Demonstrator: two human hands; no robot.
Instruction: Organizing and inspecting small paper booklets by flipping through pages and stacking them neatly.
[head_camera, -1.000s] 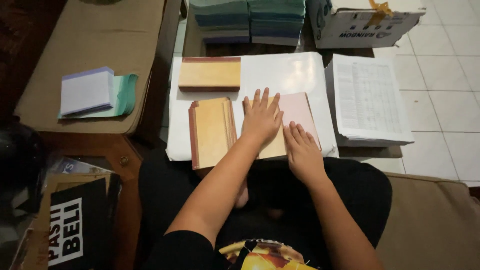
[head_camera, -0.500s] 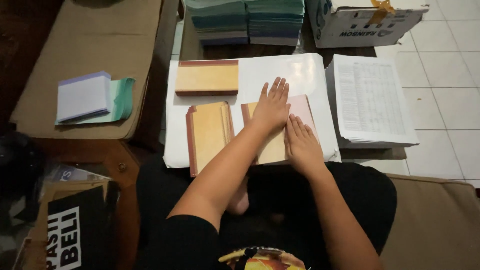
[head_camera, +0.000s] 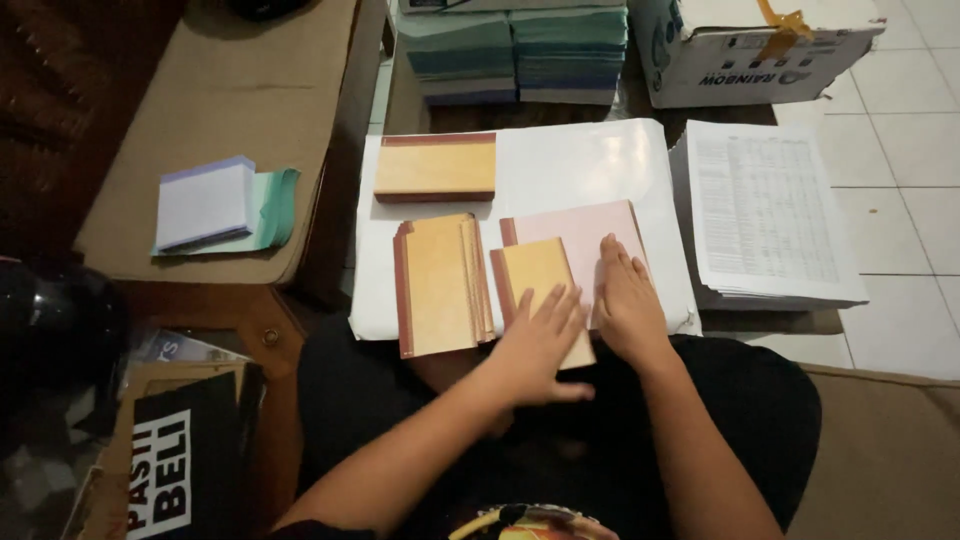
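Two hands, both yours, lie flat with fingers spread and grip nothing. Your left hand (head_camera: 540, 345) presses on the near end of a small yellow booklet (head_camera: 535, 280) with a dark red spine strip. Your right hand (head_camera: 625, 305) rests just beside it on a pink sheet (head_camera: 580, 235), which lies under the booklet and reaches farther away from you. Both sit on a white board (head_camera: 590, 165) across your lap. To the left of the booklet, on the same board, is a fanned stack of yellow booklets (head_camera: 440, 285). At the board's far left corner lies another yellow stack (head_camera: 435, 167), turned sideways. To the right of the board is a pile of printed sheets (head_camera: 765, 215). Farther away stand bundles of teal paper (head_camera: 515, 50) and a white carton (head_camera: 760, 50). On the left, a brown bench (head_camera: 250, 90) carries a white notepad (head_camera: 205, 200) on green paper.
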